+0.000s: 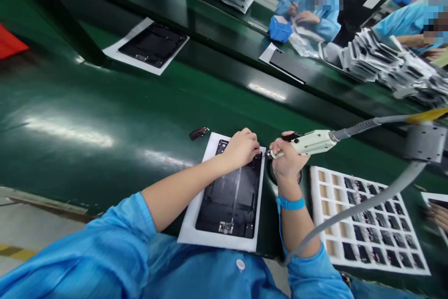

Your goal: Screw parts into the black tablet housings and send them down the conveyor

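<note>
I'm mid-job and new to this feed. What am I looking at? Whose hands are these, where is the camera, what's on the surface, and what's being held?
There is no robot here. One camera, worn on a worker's head, looks down at their own bare hands. The left hand rests on the far end of a dark panel, which lies in a white tray. The right hand grips a cabled power screwdriver, with its tip near the panel's corner. To the right is a compartment tray of small dark parts. Everything sits on a green belt. The people in blue across the belt are co-workers.
</note>
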`<state>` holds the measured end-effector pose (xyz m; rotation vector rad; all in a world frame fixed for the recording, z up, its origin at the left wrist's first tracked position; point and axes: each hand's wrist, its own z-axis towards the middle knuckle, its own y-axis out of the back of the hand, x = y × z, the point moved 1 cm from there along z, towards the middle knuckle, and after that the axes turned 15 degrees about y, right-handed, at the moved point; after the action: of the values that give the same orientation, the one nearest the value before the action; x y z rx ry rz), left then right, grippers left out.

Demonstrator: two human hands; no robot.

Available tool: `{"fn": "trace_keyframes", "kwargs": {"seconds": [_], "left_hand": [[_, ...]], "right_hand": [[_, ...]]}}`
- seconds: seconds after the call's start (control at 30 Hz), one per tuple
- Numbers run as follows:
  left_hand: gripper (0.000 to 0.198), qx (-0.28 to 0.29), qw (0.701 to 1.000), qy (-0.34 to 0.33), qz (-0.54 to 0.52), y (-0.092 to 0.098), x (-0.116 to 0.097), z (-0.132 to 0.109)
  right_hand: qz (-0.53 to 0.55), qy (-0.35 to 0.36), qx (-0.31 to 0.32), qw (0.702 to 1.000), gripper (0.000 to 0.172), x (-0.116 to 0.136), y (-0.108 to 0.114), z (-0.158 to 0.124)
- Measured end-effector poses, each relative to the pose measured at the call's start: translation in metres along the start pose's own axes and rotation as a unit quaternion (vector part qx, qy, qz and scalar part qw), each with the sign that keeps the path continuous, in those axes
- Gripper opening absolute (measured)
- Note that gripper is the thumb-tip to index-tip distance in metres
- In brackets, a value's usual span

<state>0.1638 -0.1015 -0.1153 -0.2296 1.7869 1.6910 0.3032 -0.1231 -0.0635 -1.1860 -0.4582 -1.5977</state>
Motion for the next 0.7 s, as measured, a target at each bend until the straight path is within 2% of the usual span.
{"fn": "trace_keyframes", "kwargs": {"seconds": [0.2,0.43,0.6,0.7], "left_hand": [[0.022,0.008,1.0,0.002,-0.004,0.0,-0.002,-0.001],[0.018,0.008,1.0,0.006,-0.026,-0.001,-0.001,0.001],[0.015,0.025,1.0,-0.013,0.002,0.004,-0.003,-0.011],[0.011,0.021,0.999,-0.027,-0.026,0.002,0.003,-0.023]], "right_hand": [[-0.02,-0.015,0.015,1.0,0.022,-0.004,0.001,-0.002],[-0.024,-0.022,0.026,0.999,0.023,-0.007,-0.001,-0.006],[-0.036,-0.013,0.037,0.999,0.026,-0.012,0.001,-0.011],[-0.026,-0.009,0.033,0.999,0.026,-0.016,0.0,-0.013]]}}
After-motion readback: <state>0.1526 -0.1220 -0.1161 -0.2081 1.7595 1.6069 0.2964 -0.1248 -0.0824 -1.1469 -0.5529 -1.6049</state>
